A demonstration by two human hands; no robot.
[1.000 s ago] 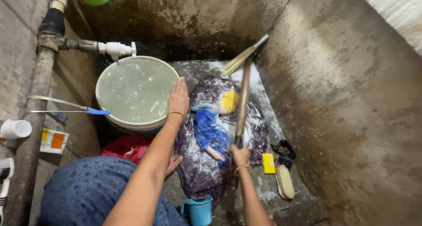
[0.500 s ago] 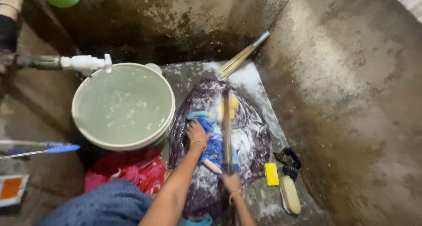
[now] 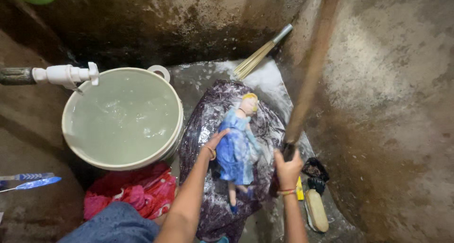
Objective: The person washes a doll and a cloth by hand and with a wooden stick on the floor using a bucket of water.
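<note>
A wet dark purple cloth (image 3: pixel 215 120) with a printed figure in a blue dress (image 3: pixel 235 146) lies spread on the wet concrete floor. My left hand (image 3: pixel 215 141) presses flat on the cloth at the figure's left side. My right hand (image 3: pixel 287 169) grips the lower end of a long wooden stick (image 3: pixel 309 77), which rises blurred toward the upper right, lifted off the cloth.
A white bucket (image 3: pixel 177 108) full of water stands left of the cloth under a white tap (image 3: pixel 66 74). Red and pink clothes (image 3: pixel 137 191) lie below it. A broom (image 3: pixel 260 54) leans in the far corner. A scrub brush (image 3: pixel 316 209) and a yellow soap piece (image 3: pixel 299 188) lie by the right wall.
The stick lay down across the cloth half a second ago and is now raised toward the upper right. My left hand has moved from the bucket's rim onto the cloth.
</note>
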